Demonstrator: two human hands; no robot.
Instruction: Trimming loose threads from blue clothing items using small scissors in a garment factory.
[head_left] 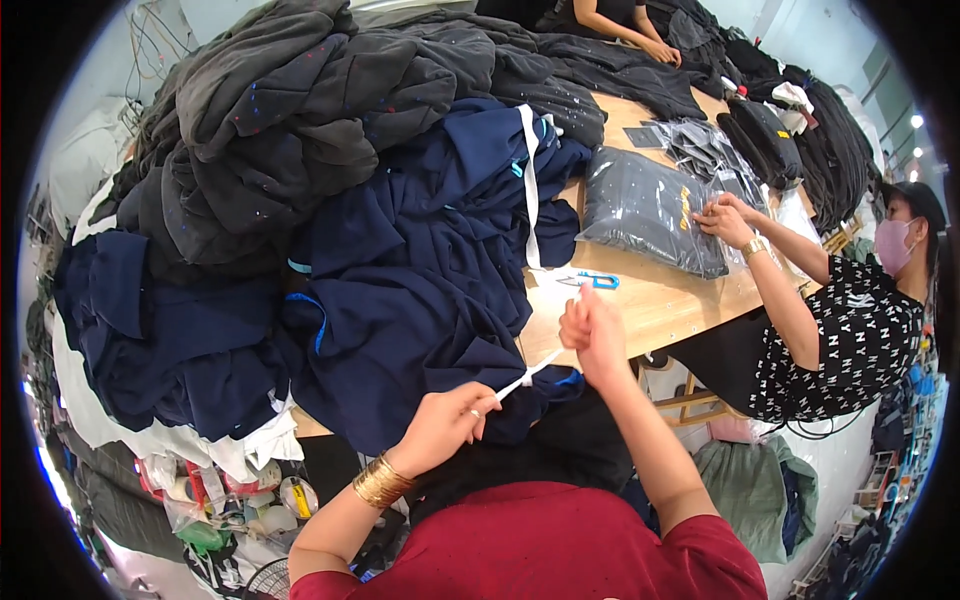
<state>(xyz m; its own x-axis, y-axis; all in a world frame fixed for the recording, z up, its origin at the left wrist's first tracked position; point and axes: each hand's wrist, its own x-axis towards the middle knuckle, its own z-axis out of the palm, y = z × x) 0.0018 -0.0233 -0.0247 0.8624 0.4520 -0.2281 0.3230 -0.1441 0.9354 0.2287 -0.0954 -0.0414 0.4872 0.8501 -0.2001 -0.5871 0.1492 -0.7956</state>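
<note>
My left hand [445, 420] pinches one end of a thin white drawstring [527, 376], and my right hand [592, 330] grips the other end, so the cord runs taut between them. The cord comes off a navy blue garment [420, 300] that hangs over the near edge of the wooden table [660, 300]. A gold bangle sits on my left wrist. Small blue-handled snips [592, 281] lie on the table just beyond my right hand.
A big heap of dark grey garments [300, 100] and more navy ones [150, 330] cover the table's left. A person in a black patterned top at the right handles a bagged dark garment [645, 208]. Another person's hands [655, 48] work at the far end. Bags and clutter sit below left.
</note>
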